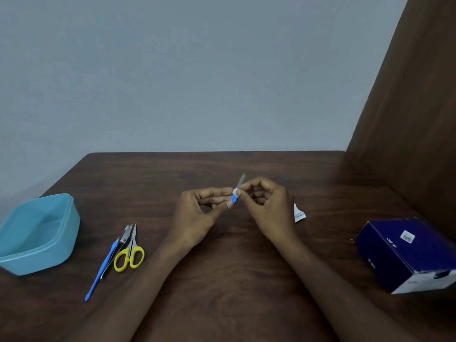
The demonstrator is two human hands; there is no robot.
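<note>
Above the middle of the dark wooden table [222, 255], both hands meet on a small nail file [237, 191] with a blue handle and a thin grey metal blade that points up and away. My left hand [199, 215] pinches the blue handle between thumb and fingers. My right hand [266, 206] pinches a small white piece against the file where handle meets blade, its other fingers curled.
A light blue plastic tub [37, 233] stands at the left edge. Yellow-handled scissors [130, 253], a nail clipper [124, 236] and a blue-handled tool [101, 270] lie beside it. A small white packet [299, 213] lies behind my right hand. A dark blue box [404, 253] sits right, by a brown wall.
</note>
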